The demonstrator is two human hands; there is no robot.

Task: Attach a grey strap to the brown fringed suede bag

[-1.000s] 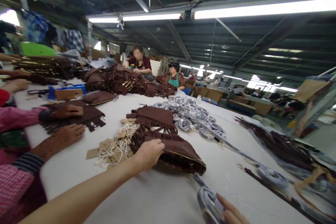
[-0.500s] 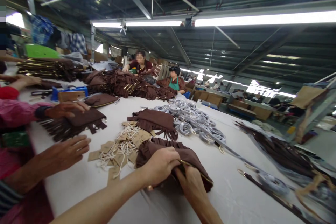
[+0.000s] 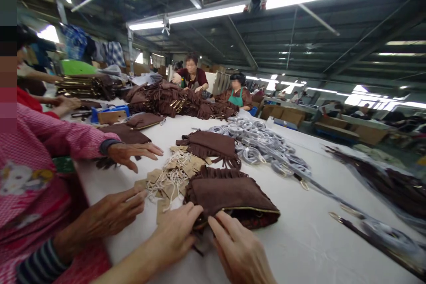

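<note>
A brown fringed zip bag (image 3: 233, 193) lies in front of me, its gold zip edge towards me and partly open at the right, showing a dark lining. My left hand (image 3: 176, 233) grips the bag's near left corner, fingers on top and thumb lower down. Beside it, my right hand (image 3: 238, 244) has its fingertips closed on the zip edge; the thumb is hidden. Just behind is a second brown fringed bag (image 3: 213, 144). Brown paper tags (image 3: 169, 173) with white strings are heaped to the left of both bags.
Wrapped straps (image 3: 256, 142) cover the table behind. More dark straps (image 3: 382, 182) lie at right. On the left, a co-worker in a pink checked sleeve (image 3: 76, 135) reaches in with two hands. A large pile of brown bags (image 3: 186, 102) and a blue box (image 3: 109, 114) stand farther back.
My hands have moved from the middle of the zip to the bag's near left corner; the right one has come out of the opening. The co-worker's hands have shifted right, towards the tags.
</note>
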